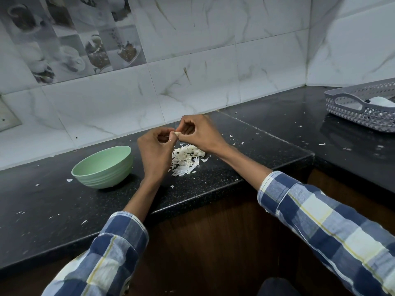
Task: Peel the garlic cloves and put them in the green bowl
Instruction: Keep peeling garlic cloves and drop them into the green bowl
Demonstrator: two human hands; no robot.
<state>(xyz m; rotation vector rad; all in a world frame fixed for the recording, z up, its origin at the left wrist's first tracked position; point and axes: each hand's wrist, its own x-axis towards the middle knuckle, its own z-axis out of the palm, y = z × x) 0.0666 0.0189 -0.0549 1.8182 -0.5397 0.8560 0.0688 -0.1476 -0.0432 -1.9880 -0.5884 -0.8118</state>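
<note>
Pale garlic clove sat pinched between both hands, raised above the counter. Left hand and right hand each curled fingertips onto it, meeting near the back wall. Directly below lay a heap of white peels, close to the counter's front edge. Green bowl stood just left of the left wrist, apart from the heap; its contents could not be seen. Black counter ran open rightward to a grey basket in the corner.
</note>
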